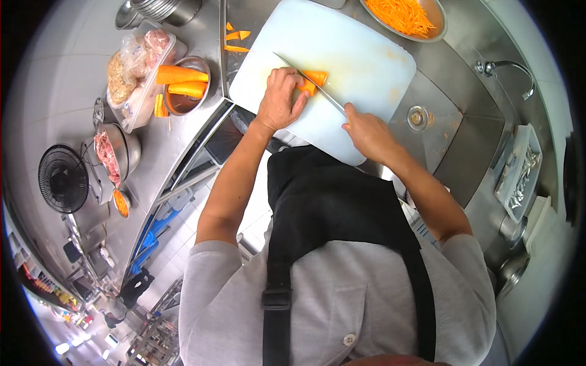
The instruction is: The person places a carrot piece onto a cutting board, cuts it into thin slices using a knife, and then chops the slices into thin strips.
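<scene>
A white cutting board (366, 67) lies across the metal counter and sink edge. On it is a piece of carrot (315, 77), with the blade of a knife (326, 94) across it. My right hand (368, 134) is closed round the knife's handle at the board's lower right. The bent fingers of my left hand (282, 97) press on the carrot's left side, close to the blade. Carrot strips (237, 41) lie on the counter beyond the board's left edge.
A bowl of shredded carrot (403, 17) stands at the board's far right. On the left are a bowl (183, 104) with large carrot pieces, bagged food (137, 67) and a meat bowl (125, 149). A faucet (506, 66) and a tray (520, 171) are at right.
</scene>
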